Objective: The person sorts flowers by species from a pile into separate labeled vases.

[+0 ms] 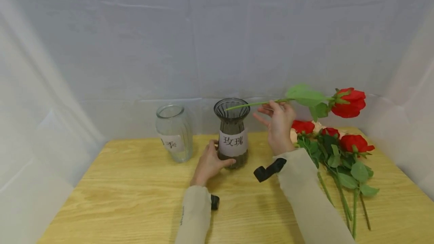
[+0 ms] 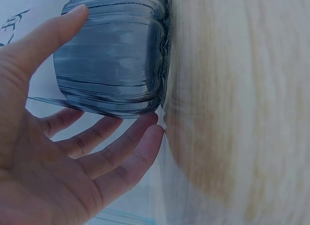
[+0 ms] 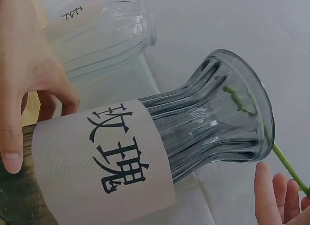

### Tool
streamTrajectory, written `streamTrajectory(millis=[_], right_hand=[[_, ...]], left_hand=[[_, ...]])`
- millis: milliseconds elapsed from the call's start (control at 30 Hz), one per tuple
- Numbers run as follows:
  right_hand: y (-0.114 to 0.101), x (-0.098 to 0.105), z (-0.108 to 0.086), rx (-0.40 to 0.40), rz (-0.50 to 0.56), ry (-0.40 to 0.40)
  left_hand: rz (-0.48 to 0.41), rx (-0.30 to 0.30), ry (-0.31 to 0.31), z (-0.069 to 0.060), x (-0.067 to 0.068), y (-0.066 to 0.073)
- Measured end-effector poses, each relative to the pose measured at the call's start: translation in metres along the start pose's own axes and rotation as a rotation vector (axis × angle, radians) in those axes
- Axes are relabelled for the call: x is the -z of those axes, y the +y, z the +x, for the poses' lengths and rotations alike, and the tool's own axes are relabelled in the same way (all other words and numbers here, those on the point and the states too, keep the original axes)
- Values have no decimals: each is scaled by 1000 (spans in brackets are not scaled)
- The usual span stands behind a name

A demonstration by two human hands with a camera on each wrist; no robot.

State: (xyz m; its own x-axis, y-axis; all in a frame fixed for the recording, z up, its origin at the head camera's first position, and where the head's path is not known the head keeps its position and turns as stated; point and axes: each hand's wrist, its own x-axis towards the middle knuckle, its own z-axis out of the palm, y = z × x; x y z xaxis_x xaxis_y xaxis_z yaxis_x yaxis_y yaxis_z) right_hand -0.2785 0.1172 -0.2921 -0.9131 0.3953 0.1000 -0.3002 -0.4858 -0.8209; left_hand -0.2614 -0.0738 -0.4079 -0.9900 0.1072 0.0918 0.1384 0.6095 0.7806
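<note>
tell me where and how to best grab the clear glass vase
Probably round the lower body of the clear glass vase, just under its bulge, coming from the person's left. It stands on its base and narrows downward, so the wider part above should help stop it slipping. On its right, the left hand at the dark vase takes up room.

So it's basically a pale wood-grain tabletop (image 1: 129,199) with rounded back corners, boxed in by sheeting on three sides. The back sheet (image 1: 217,40) looks greyish and kinda creased, with long vertical fold lines. The left sheet (image 1: 27,131) and right sheet (image 1: 415,123) come out whiter, tbh. Light's pretty soft, just some brighter streaks along the wrinkles.
</note>
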Motion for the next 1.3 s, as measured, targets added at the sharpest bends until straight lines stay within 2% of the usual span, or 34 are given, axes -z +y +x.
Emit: streamTrajectory(millis=[500, 1000, 1300], right_hand=[[0, -8, 6, -34, -170, -60], [-7, -14, 14, 5, -317, -90], [1, -20, 13, 38, -404, -132]], left_hand=[[-11, 5, 3, -1, 1, 0], [-2, 15, -11, 0, 1, 0], [0, 11, -7, -1, 3, 0]])
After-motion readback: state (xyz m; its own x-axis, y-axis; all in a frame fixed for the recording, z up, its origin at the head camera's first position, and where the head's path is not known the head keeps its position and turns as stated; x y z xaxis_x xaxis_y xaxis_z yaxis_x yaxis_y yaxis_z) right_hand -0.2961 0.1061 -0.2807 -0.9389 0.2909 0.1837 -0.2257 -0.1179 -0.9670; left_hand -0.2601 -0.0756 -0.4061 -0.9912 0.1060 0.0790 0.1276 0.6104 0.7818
